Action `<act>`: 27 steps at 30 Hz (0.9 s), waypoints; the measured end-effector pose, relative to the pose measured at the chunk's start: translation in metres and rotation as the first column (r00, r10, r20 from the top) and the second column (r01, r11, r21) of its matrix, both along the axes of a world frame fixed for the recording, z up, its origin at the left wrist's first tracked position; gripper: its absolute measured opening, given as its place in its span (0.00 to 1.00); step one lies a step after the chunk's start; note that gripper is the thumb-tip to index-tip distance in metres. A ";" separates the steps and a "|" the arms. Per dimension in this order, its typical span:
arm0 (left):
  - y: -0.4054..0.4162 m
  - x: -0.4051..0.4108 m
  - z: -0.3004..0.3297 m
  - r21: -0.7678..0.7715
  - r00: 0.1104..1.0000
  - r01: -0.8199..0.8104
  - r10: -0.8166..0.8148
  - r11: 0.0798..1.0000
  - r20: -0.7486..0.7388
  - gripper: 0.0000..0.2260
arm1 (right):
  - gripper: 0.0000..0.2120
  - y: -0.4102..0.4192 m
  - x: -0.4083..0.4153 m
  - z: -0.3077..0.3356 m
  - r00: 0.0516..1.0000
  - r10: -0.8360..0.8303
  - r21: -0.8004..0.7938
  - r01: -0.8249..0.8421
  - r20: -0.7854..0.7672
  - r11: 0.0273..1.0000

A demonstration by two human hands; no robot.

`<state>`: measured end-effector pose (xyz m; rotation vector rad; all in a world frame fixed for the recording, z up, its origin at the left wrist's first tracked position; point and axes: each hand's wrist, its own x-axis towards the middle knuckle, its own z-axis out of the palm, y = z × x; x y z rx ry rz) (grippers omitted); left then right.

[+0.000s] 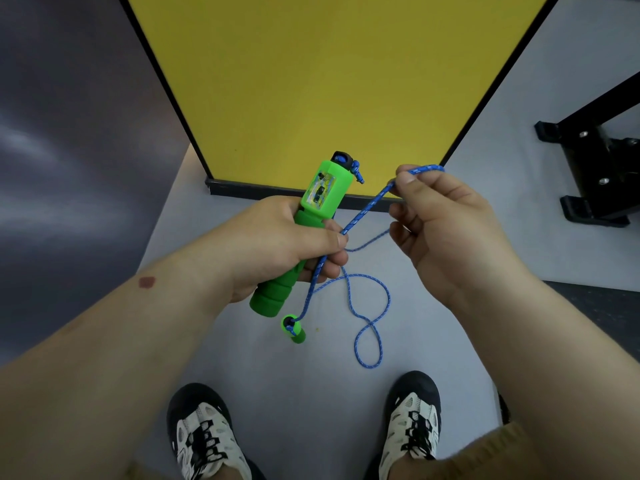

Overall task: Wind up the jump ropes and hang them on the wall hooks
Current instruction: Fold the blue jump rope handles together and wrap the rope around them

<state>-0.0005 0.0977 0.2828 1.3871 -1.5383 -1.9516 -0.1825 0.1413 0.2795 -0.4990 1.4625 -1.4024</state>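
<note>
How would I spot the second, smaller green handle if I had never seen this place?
Start at the big yellow panel and drop to the left hand, which grips a thick green handle. Just below that handle's foam end, the small green handle dangles on the blue rope above the pale floor. Unlike its neighbour, it is short, plain and unheld.

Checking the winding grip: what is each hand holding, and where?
Left hand grips the green handle mid-body, pinning rope; right hand pinches the blue rope at a bend.

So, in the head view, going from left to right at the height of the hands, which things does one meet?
Left hand → green handle → blue rope → right hand → black stand.
</note>
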 end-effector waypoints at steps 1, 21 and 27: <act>0.000 0.000 0.000 -0.001 1.000 0.001 -0.001 1.000 0.002 0.04 | 0.02 0.000 0.000 0.000 1.000 0.009 0.004 -0.009 0.006 1.000; -0.002 0.002 0.000 0.004 1.000 0.011 -0.011 1.000 0.000 0.04 | 0.02 0.000 -0.002 -0.001 0.997 0.069 0.036 -0.070 0.023 0.997; -0.002 0.002 -0.001 0.000 1.000 -0.003 0.003 1.000 -0.004 0.05 | 0.01 0.005 0.006 -0.001 0.935 0.349 0.094 -0.354 0.069 0.930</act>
